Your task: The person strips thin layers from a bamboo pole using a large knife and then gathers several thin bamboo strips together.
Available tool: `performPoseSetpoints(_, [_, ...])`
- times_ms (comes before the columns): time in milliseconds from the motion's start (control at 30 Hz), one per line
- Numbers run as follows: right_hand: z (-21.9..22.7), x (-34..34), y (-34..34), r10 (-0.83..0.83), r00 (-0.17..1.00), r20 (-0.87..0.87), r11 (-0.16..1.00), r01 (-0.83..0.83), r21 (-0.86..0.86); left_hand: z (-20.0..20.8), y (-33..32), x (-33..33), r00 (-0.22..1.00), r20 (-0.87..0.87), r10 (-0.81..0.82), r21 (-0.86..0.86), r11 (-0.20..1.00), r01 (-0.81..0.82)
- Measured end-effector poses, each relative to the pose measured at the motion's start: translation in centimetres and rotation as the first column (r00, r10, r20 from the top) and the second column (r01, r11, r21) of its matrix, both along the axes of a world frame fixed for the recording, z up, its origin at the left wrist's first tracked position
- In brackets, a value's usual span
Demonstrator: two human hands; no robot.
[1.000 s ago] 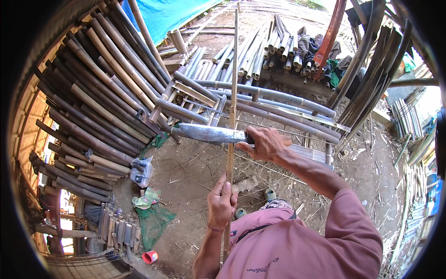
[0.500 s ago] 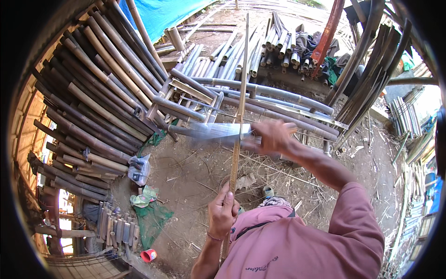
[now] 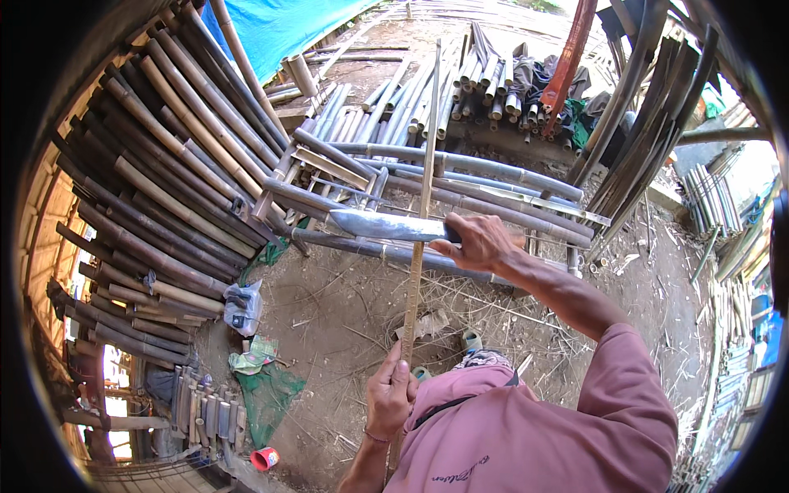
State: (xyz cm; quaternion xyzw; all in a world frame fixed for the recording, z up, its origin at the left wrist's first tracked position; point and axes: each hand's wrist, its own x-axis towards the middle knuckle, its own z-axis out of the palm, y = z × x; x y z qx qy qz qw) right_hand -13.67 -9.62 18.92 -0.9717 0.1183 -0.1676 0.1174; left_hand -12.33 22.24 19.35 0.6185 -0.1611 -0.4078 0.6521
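Note:
A machete (image 3: 382,225) with a broad pale blade and dark handle is gripped in my right hand (image 3: 486,243). Its blade points left and lies across a long, thin bamboo strip (image 3: 416,287), touching it or just above it; I cannot tell which. The lower part of that strip is held in my left hand (image 3: 391,396), close to my body, fingers wrapped round it and thumb along it. From there the strip runs upward and away over a low bamboo frame (image 3: 509,215). Its near end is partly hidden by my left hand and shirt.
Dark bamboo poles (image 3: 164,181) lean in a thick row at the left. Cut bamboo lengths (image 3: 485,78) are stacked beyond the frame. Slivers litter the dirt floor (image 3: 320,329). A plastic bag (image 3: 243,307), green netting (image 3: 275,398) and a red cup (image 3: 264,458) lie at lower left.
The machete was blurred by motion and now shows sharply, its blade still across the strip. My left hand has stayed nearly in place on the strip.

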Motion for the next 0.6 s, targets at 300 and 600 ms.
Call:
performPoseSetpoints(300, [3.6, -0.2, -6.2, -0.313, 0.950, 0.011, 0.949, 0.312, 0.046, -2.8, 6.7, -3.1, 0.993, 0.103, -0.062, -0.064, 0.996, 0.068])
performPoseSetpoints(600, [6.8, -2.6, -14.0, -0.528, 0.849, 0.023, 0.849, 0.528, 0.017, -11.3, 20.9, -7.6, 0.995, -0.102, 0.019, 0.242, 0.970, 0.006])
